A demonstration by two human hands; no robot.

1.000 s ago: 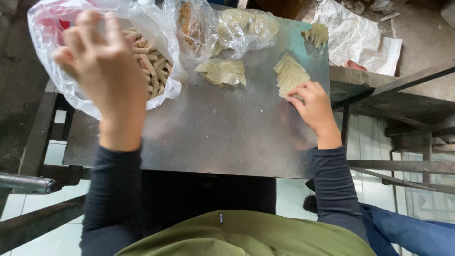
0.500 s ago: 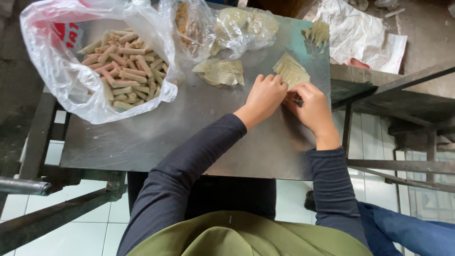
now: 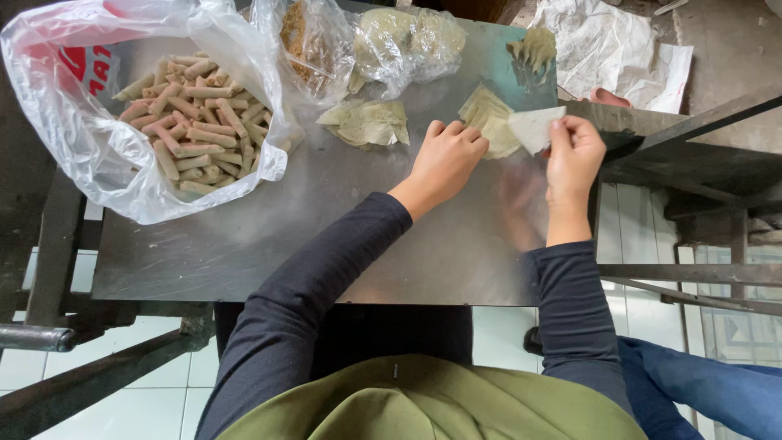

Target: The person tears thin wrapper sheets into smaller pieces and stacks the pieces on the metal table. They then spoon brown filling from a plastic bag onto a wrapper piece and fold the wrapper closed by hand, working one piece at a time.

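In the head view, the right hand (image 3: 574, 155) pinches a thin, pale, triangular pastry wrapper sheet (image 3: 533, 128) by one corner, lifted just above the grey steel table (image 3: 326, 236). The left hand (image 3: 446, 156), fingers curled together, rests on the flat stack of pale yellow-green wrappers (image 3: 486, 114). A white plastic bag of rolled pastry sticks (image 3: 191, 114) lies well apart.

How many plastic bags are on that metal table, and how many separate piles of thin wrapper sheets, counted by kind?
Large white plastic bag of rolled sticks: 1
Small clear plastic bags, one with brown filling, one with pale dough: 2
Piles of thin pale wrapper sheets, by the left hand and further left: 2
Single wrapper pinched in the right hand: 1
Total: 6
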